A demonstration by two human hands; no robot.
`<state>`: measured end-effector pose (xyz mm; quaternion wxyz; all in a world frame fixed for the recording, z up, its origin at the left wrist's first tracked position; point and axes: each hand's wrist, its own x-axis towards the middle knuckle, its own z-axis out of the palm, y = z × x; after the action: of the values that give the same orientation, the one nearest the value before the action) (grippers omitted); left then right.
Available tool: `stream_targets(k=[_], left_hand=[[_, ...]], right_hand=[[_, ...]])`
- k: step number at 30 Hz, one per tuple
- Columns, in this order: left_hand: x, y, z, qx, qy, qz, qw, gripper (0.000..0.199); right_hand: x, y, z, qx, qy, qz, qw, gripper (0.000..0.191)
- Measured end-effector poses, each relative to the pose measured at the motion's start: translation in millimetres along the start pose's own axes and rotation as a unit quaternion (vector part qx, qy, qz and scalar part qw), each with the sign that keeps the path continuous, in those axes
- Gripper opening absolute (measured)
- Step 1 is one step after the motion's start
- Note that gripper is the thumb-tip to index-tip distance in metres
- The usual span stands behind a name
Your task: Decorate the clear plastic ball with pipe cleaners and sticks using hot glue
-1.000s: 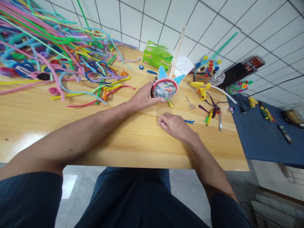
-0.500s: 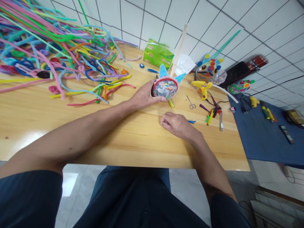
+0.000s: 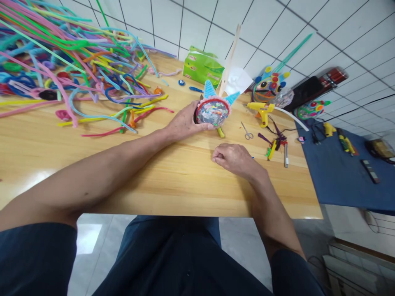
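Note:
My left hand (image 3: 185, 121) is wrapped round the side of a craft piece with a clear, round body (image 3: 212, 113). Red and pink fuzzy trim runs along its rim, and two light blue pointed ears (image 3: 209, 88) stand on top. Close to me on the tabletop, my right hand (image 3: 232, 157) is curled closed, apart from the piece. Whatever its fingers may hold is hidden. Just behind that hand a small blue tip shows. A yellow fuzzy bit (image 3: 221, 132) lies under the craft piece.
Many coloured pipe cleaners (image 3: 77, 70) cover the left side of the wooden table (image 3: 160, 185). Behind are a green tissue pack (image 3: 203, 68) and a decorated craft (image 3: 268, 87). To the right lie scissors (image 3: 247, 132), a yellow glue gun (image 3: 262, 110) and a marker-like pen (image 3: 286, 155).
My right hand has shifted slightly right, covering most of the blue pieces behind it. My left hand still holds the craft piece. The whole view has moved a little.

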<state>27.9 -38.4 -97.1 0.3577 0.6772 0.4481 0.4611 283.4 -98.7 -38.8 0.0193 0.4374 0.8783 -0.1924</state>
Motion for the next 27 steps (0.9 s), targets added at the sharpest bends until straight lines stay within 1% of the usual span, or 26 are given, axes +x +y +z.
stream_targets(k=[3, 5, 6, 8, 10, 12, 14, 16, 18, 21, 23, 27], left_hand=[[0, 0, 0.4, -0.004, 0.0, 0.001, 1.0, 0.103], [0, 0, 1.1, -0.011, 0.003, 0.002, 1.0, 0.102], [0, 0, 1.5, -0.017, 0.004, 0.003, 1.0, 0.102], [0, 0, 2.5, -0.029, 0.005, 0.006, 1.0, 0.101], [-1, -1, 3.2, -0.034, 0.005, 0.005, 0.999, 0.101], [-1, -2, 3.7, -0.032, 0.007, -0.001, 0.999, 0.1], [-1, -3, 4.0, -0.031, 0.011, -0.005, 0.999, 0.099], [-1, -4, 4.3, -0.036, 0.015, -0.003, 0.999, 0.096], [-1, -3, 4.7, -0.04, 0.017, -0.001, 0.999, 0.093], [-1, -1, 5.2, -0.035, 0.016, -0.005, 0.999, 0.091], [-1, 1, 5.1, -0.027, 0.015, -0.012, 0.999, 0.091], [-1, 5, 3.8, -0.006, 0.012, -0.03, 0.999, 0.091]], right_hand=[[-2, 0, -1, 0.024, 0.012, -0.011, 1.0, 0.015], [-2, 5, -4, 0.096, 0.049, -0.021, 0.994, 0.012], [-2, 9, -6, 0.148, 0.08, -0.02, 0.986, 0.009], [1, 21, -11, 0.259, 0.16, -0.005, 0.952, 0.004], [7, 35, -14, 0.356, 0.243, 0.011, 0.902, 0.013], [13, 48, -16, 0.429, 0.307, 0.015, 0.849, 0.023], [19, 60, -17, 0.478, 0.343, 0.029, 0.808, 0.031], [23, 69, -16, 0.502, 0.354, 0.057, 0.787, 0.039], [26, 76, -16, 0.505, 0.358, 0.082, 0.781, 0.047], [31, 84, -17, 0.481, 0.371, 0.112, 0.786, 0.053], [35, 90, -20, 0.442, 0.382, 0.139, 0.8, 0.053], [47, 103, -32, 0.322, 0.397, 0.183, 0.84, 0.045]])
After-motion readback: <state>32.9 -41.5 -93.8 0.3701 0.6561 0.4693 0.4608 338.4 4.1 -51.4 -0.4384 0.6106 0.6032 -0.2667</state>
